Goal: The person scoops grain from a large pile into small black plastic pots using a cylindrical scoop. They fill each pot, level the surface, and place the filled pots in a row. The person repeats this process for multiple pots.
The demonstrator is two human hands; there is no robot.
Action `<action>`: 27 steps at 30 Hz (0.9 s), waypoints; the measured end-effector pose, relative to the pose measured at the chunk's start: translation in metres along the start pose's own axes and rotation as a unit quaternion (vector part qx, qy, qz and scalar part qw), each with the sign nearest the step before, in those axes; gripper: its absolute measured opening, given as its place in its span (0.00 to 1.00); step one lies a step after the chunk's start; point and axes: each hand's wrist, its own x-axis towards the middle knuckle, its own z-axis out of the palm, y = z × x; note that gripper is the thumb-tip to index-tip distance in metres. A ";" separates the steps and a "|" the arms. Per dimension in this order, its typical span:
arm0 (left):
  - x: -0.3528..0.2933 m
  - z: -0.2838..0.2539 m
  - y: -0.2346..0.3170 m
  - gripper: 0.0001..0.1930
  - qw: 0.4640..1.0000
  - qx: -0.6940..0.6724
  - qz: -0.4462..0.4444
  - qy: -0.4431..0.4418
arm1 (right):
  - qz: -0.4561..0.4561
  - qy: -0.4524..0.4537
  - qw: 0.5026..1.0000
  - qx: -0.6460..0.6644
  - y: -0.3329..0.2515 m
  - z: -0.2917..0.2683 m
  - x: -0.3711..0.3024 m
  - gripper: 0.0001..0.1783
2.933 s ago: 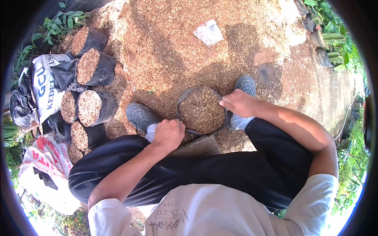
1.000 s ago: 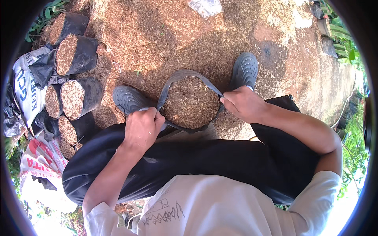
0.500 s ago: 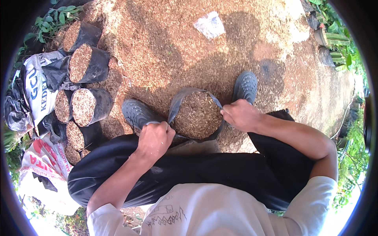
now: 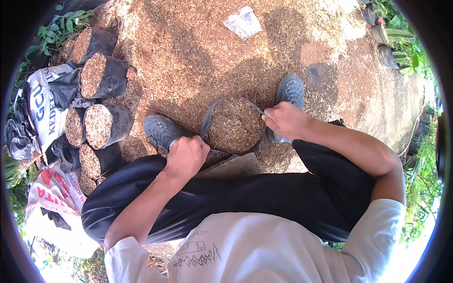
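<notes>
Between my feet stands a black plastic grow bag, its round mouth facing up. Brown husk mix fills it close to the rim. My left hand is closed in a fist on the near-left part of the rim. On the right side, my right hand pinches the rim's edge. The plastic between the two hands looks stretched into a ring. My forearms and the hands hide parts of the bag's outer wall.
Grey shoes flank the bag. Several filled black bags lie tilted at left, beside a white printed sack and a red-and-white sack. A flat pale piece lies by my legs. A clear plastic packet rests on the husk-covered ground.
Both hands keep their hold on the rim. The bag's far rim now shows as a wider band, and more of the pale flat piece is visible. The whole view has shifted slightly.
</notes>
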 end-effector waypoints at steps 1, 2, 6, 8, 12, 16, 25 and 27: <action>0.002 -0.002 0.000 0.14 1.000 0.014 -0.003 -0.004 | 0.042 -0.032 0.998 0.021 0.000 -0.002 0.001 0.20; 0.004 -0.004 0.001 0.14 0.999 0.033 0.000 0.013 | 0.077 -0.023 0.996 0.036 -0.002 -0.003 0.001 0.20; 0.015 -0.005 0.008 0.14 0.998 0.043 -0.043 0.002 | 0.151 -0.039 0.987 0.026 -0.006 -0.007 0.009 0.19; 0.020 -0.006 0.007 0.13 0.998 0.063 -0.028 0.008 | 0.087 -0.017 0.995 0.039 -0.007 -0.010 0.013 0.20; 0.014 -0.011 -0.001 0.11 0.998 0.055 0.000 0.009 | 0.042 0.006 0.994 0.096 -0.013 -0.016 0.005 0.20; 0.004 -0.012 -0.004 0.10 0.999 0.043 -0.031 0.002 | 0.103 -0.015 0.984 0.147 -0.014 -0.018 -0.002 0.20; 0.020 -0.007 -0.004 0.12 0.996 0.068 -0.058 -0.017 | 0.117 -0.062 0.990 0.053 0.001 -0.015 0.018 0.18; 0.011 -0.005 0.003 0.15 0.996 0.056 -0.070 0.009 | 0.133 -0.031 0.991 0.017 -0.005 -0.020 0.023 0.20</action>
